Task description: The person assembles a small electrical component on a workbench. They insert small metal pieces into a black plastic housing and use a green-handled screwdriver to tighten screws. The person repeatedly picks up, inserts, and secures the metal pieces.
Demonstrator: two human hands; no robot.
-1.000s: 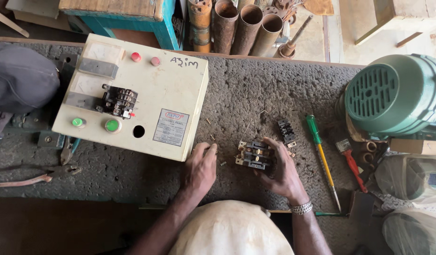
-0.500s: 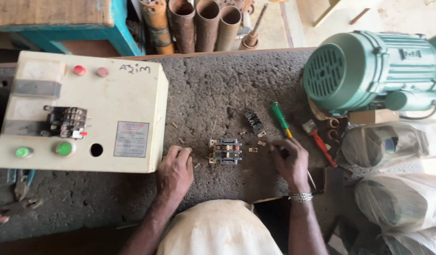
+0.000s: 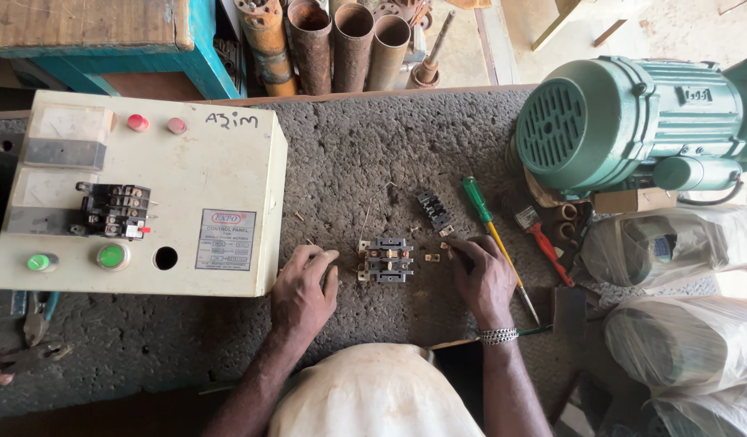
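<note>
On the rough grey counter a small contactor block with brass screws lies flat between the two hands, near the person. The left hand rests palm-down just left of the block, its grip loosely curled and clamped on nothing, fingertips close to the block's left edge. The right hand lies just right of the block, fingers bent together over the counter; whether they pinch one of the tiny brass parts scattered there I cannot tell, as the fingers hide the spot. A black terminal strip lies a little farther off, and a green-handled screwdriver runs beside the right hand, with a red-handled tool to its right. At far left sits a cream control box; at far right, a green electric motor.
</note>
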